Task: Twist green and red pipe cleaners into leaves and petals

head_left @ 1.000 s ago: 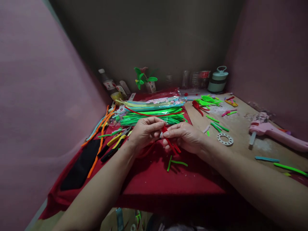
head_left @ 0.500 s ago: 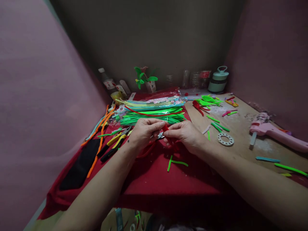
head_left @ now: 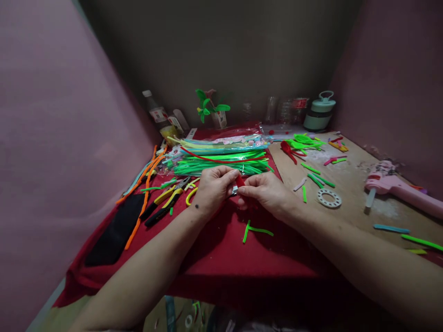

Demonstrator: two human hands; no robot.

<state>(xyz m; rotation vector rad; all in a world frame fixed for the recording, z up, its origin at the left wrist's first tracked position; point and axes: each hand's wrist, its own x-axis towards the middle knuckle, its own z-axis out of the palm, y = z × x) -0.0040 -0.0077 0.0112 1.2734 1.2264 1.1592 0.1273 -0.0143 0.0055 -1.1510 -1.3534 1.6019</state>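
Observation:
A red fuzzy pipe cleaner piece [head_left: 240, 180] is pinched between my two hands over the red cloth. My left hand [head_left: 217, 185] grips its left side with thumb and fingers. From the right, my right hand [head_left: 265, 190] pinches it; its lower part is blurred against the red cloth. A small pale shiny thing [head_left: 235, 189] shows between the hands, too small to name. Beside my left wrist a yellow loop [head_left: 190, 196] peeks out. Two joined green pipe cleaner pieces [head_left: 248, 228] lie on the cloth below the hands.
Behind the hands lies a clear bag of green pipe cleaners [head_left: 221, 162]. Pliers [head_left: 166, 200] and a black flat item [head_left: 116, 230] are at left. At right are a white ring with holes [head_left: 329, 198], pipe cleaner scraps and a pink glue gun [head_left: 391, 183]. Bottles stand at the back.
The red strands that hung below my right hand no longer show clearly. A yellow loop has come into sight by my left wrist. The view has shifted slightly; both hands stay together.

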